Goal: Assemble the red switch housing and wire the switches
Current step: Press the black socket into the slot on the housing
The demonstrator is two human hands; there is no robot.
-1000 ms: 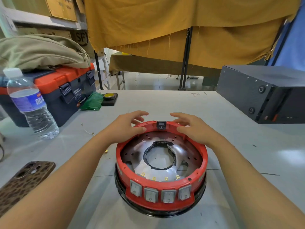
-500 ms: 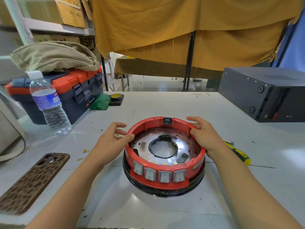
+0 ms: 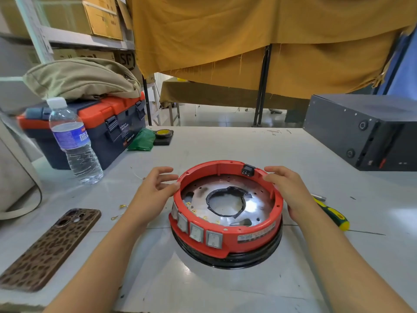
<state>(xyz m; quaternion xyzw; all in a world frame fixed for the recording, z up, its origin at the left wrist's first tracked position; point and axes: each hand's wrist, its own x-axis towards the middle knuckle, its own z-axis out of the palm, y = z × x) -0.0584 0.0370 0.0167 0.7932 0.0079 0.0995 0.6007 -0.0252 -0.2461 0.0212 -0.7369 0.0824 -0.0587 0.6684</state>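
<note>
Table w/ red housing, gold terminals inside.

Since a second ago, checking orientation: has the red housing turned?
Yes. The red housing turned clockwise seen from above: its switches swung leftward, its black socket rightward.

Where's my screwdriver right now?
The screwdriver lies on the table at the right of the head view, just beyond the right hand, right of the red housing.
</note>
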